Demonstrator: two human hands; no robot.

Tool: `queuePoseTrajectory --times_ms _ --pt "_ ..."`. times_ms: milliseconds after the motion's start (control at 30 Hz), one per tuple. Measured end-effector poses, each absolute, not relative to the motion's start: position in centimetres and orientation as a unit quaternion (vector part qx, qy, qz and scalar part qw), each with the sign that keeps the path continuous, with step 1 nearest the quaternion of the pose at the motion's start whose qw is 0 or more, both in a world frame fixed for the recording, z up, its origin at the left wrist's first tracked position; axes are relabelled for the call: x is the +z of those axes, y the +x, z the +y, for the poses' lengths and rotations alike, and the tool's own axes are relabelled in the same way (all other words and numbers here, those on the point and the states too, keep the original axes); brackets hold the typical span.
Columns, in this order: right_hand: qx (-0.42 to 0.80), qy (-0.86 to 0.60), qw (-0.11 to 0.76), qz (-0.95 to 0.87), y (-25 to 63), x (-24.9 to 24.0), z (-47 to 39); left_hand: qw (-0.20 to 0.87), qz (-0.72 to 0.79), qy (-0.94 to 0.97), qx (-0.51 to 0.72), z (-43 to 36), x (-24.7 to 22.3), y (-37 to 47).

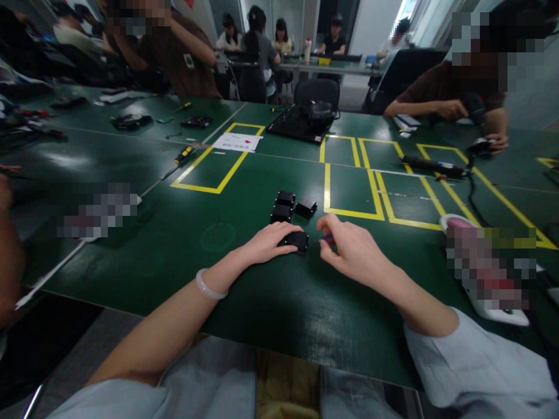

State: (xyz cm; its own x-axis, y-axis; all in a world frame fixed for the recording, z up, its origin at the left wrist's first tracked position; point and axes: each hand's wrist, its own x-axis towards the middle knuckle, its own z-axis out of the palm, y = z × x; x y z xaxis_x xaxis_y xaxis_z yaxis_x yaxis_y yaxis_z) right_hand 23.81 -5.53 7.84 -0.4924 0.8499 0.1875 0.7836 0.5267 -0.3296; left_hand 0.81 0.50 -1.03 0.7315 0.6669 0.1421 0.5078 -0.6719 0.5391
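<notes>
On the green table, my left hand [275, 241] grips a small black box-like block [297, 241] with its fingers and thumb. Just to the right of it, my right hand [351, 244] is closed in a pinch around a small dark, purplish piece [328, 238], whose kind I cannot make out. A thin tip seems to point from it toward the block, with a gap between. Beyond my left hand lie more black blocks of the same sort: one at the back [286, 198], one in front of it [282, 213] and a tilted one [306, 206] to the right.
Yellow tape outlines [353, 215] mark the table beyond my hands. A yellow-black screwdriver [184, 153] and a paper sheet [238, 142] lie left of centre, a black laptop-like slab [301, 125] farther back. A white-edged phone [484, 273] lies at right. Other people sit around.
</notes>
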Motion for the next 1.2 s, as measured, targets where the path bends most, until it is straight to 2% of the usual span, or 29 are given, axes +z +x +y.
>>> queuePoseTrajectory --times_ms 300,667,1033,1200 --pt "0.071 -0.477 0.126 -0.867 23.88 7.99 -5.32 0.236 0.328 0.900 0.163 0.38 -0.82 0.82" --pt "0.091 -0.477 0.163 -0.859 23.92 7.65 -5.40 0.236 0.326 0.901 0.161 0.45 -0.81 0.83" --pt "0.075 -0.478 0.125 -0.866 23.99 7.95 -5.34 0.238 0.328 0.899 0.167 0.44 -0.98 0.80" --pt "0.080 -0.477 0.141 -0.864 23.92 7.86 -5.33 0.241 0.328 0.898 0.165 0.43 -0.94 0.86"
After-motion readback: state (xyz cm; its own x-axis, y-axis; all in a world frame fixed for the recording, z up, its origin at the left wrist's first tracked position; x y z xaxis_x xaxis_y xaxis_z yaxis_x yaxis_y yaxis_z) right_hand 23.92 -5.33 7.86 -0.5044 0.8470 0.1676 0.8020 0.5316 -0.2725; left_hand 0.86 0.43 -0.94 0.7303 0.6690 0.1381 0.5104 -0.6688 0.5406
